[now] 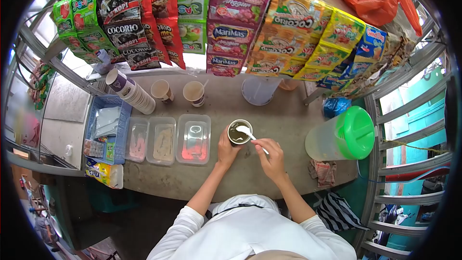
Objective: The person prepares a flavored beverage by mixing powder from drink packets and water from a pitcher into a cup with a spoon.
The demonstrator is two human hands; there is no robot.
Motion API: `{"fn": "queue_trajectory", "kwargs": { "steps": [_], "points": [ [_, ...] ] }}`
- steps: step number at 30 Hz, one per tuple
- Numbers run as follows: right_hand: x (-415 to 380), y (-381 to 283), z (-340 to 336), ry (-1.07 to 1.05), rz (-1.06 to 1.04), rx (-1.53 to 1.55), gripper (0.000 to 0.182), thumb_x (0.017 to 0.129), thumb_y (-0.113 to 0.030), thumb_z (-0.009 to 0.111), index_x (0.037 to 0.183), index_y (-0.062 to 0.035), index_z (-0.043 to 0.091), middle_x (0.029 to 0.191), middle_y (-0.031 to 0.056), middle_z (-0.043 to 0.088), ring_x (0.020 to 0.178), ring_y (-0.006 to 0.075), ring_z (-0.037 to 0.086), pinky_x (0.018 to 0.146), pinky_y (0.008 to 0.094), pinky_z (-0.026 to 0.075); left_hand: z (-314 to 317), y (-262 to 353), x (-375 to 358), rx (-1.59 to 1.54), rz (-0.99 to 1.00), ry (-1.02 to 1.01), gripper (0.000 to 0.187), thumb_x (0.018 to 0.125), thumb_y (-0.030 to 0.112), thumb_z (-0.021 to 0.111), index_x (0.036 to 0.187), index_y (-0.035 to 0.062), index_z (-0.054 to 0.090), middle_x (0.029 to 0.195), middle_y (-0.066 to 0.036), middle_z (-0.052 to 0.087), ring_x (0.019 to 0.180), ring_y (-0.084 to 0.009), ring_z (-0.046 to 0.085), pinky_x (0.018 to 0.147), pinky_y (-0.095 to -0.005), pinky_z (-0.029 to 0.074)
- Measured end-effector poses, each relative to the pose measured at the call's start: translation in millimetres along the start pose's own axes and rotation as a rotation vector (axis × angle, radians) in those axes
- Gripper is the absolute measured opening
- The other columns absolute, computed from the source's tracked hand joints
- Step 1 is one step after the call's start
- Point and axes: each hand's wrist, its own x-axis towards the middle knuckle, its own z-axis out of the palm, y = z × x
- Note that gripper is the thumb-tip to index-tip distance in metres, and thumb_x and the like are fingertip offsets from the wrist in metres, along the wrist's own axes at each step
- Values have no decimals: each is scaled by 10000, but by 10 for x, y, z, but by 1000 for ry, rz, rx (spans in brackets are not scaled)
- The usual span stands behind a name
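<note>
A paper cup [232, 139] with dark contents stands on the grey counter [226, 178]. Around its left side are the fingers of my left hand [226, 150], holding it. My right hand [272, 157] pinches the handle of a white plastic spoon [249, 134], whose bowl is at the cup's mouth, over the dark contents. Left of the cup sit three clear plastic containers: one with pink contents [194, 139], one with beige contents [161, 140] and another pinkish one [137, 139].
Drink sachets [230, 33] hang across the top. Behind are two paper cups [194, 93] [162, 91], a cup stack [130, 91] and a clear tub [259, 90]. A blue basket [126, 115] stands left; a green-lidded jug [322, 139] and a cloth [323, 172] are right.
</note>
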Motion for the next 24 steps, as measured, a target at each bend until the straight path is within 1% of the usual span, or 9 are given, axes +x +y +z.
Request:
{"fn": "queue_trajectory", "kwargs": {
  "steps": [2, 4, 7, 11, 17, 20, 24],
  "points": [
    [108, 48, 93, 2, -28, 12, 167, 916, -163, 581, 996, -65, 691, 942, 62, 674, 865, 232, 614, 735, 341, 407, 16, -58, 79, 8, -29, 49, 847, 598, 88, 848, 1317, -26, 416, 1198, -225, 576, 1104, -405, 559, 913, -441, 479],
    [203, 75, 152, -13, -36, 14, 178, 921, -171, 575, 1006, -65, 691, 950, 66, 674, 872, 234, 615, 741, 341, 410, 53, -103, 164, 21, -44, 103, 836, 609, 88, 844, 1315, -35, 414, 1197, -235, 572, 1106, -410, 556, 915, -445, 475],
    [303, 110, 182, -27, -19, 44, 194, 929, -178, 563, 1020, -63, 690, 960, 75, 676, 880, 239, 616, 749, 342, 415, 76, -132, 263, 45, -63, 130, 819, 630, 89, 835, 1317, -43, 408, 1205, -248, 561, 1111, -416, 548, 914, -448, 471],
    [414, 166, 202, -27, 4, 83, 214, 943, -180, 541, 1031, -52, 688, 969, 90, 680, 882, 243, 619, 748, 341, 416, 113, -108, 402, 50, -78, 179, 812, 637, 67, 827, 1323, -34, 404, 1222, -240, 555, 1121, -413, 539, 924, -442, 461],
    [420, 215, 172, 31, -66, 123, 234, 955, -185, 516, 1015, -36, 686, 955, 91, 683, 789, 237, 598, 710, 331, 401, 144, -119, 462, 39, -69, 215, 804, 637, 45, 822, 1324, -15, 408, 1239, -228, 547, 1142, -411, 524, 952, -442, 439],
    [408, 268, 161, 9, -112, 44, 222, 951, -174, 517, 1009, -39, 684, 945, 87, 681, 753, 236, 581, 686, 334, 391, 149, -141, 468, 24, -86, 204, 805, 644, 62, 825, 1326, -21, 405, 1249, -234, 540, 1157, -410, 518, 962, -443, 435],
    [376, 313, 170, 11, -158, 1, 208, 942, -156, 520, 1010, -40, 678, 941, 86, 679, 751, 238, 584, 677, 336, 390, 198, -239, 448, 41, -111, 223, 840, 631, 87, 840, 1334, -31, 396, 1257, -242, 533, 1163, -415, 516, 976, -445, 431]
  ]
}}
